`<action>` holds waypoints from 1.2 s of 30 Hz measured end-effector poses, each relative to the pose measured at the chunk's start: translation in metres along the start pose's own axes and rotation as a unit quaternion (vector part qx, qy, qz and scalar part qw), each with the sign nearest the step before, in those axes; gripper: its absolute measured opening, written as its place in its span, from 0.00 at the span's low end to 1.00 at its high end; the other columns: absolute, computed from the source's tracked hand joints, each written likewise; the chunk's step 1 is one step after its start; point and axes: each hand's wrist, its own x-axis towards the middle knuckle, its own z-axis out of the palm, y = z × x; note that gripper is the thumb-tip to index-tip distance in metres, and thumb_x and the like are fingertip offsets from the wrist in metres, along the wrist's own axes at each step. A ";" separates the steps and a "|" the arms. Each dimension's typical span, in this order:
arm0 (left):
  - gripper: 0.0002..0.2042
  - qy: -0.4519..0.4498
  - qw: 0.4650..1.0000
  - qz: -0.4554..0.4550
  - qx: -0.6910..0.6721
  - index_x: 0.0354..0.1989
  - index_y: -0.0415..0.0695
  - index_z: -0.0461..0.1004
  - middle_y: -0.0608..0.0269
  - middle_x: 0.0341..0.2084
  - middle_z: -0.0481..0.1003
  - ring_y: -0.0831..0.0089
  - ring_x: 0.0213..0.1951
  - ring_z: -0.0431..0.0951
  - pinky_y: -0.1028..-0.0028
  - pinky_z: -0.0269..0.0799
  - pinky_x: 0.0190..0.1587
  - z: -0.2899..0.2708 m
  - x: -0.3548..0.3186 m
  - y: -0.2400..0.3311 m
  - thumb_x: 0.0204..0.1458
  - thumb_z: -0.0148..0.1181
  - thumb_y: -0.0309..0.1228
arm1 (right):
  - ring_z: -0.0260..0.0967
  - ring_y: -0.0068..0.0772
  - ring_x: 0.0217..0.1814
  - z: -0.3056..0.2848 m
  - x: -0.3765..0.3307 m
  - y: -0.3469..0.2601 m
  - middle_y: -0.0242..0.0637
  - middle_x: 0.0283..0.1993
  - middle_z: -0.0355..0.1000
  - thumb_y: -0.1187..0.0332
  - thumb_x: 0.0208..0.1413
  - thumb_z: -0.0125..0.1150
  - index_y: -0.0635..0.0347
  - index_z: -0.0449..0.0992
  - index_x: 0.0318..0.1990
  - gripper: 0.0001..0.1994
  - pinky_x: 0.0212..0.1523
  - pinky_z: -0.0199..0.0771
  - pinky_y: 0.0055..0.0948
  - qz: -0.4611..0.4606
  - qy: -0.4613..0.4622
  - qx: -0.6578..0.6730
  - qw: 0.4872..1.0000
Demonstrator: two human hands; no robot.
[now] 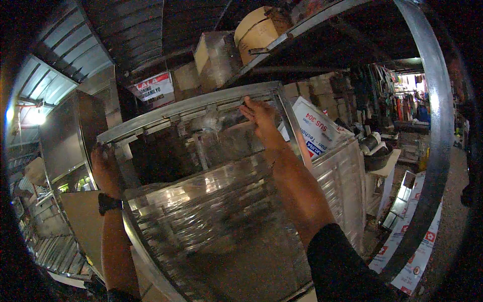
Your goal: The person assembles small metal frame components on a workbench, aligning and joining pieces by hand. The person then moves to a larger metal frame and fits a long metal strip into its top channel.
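A large rectangular metal frame (188, 111) stands tilted before me, with its top rail rising toward the right. My left hand (105, 168), with a dark band on the wrist, is closed around the frame's upper left corner; part of its fingers is in shadow. Near the upper right corner, my right hand (260, 117) reaches up with bent fingers closed on the top rail. Through the frame's opening shows a stack wrapped in shiny clear plastic film (201, 201).
A grey metal post (436, 100) curves down the right side. Cardboard boxes (216, 53) and a round tan container (261, 32) sit overhead. Printed white sheets (415, 251) lie at lower right. A tall metal cabinet (63, 133) stands left. Hanging goods (397, 95) fill the far right.
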 end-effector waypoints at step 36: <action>0.17 0.082 0.994 0.038 0.060 0.43 0.41 0.78 0.48 0.42 0.80 0.43 0.41 0.82 0.54 0.79 0.38 -0.003 -0.002 0.008 0.56 0.73 0.41 | 0.84 0.39 0.46 -0.029 0.033 0.008 0.39 0.44 0.80 0.56 0.63 0.72 0.62 0.76 0.45 0.18 0.16 0.69 0.17 0.053 0.001 0.011 0.999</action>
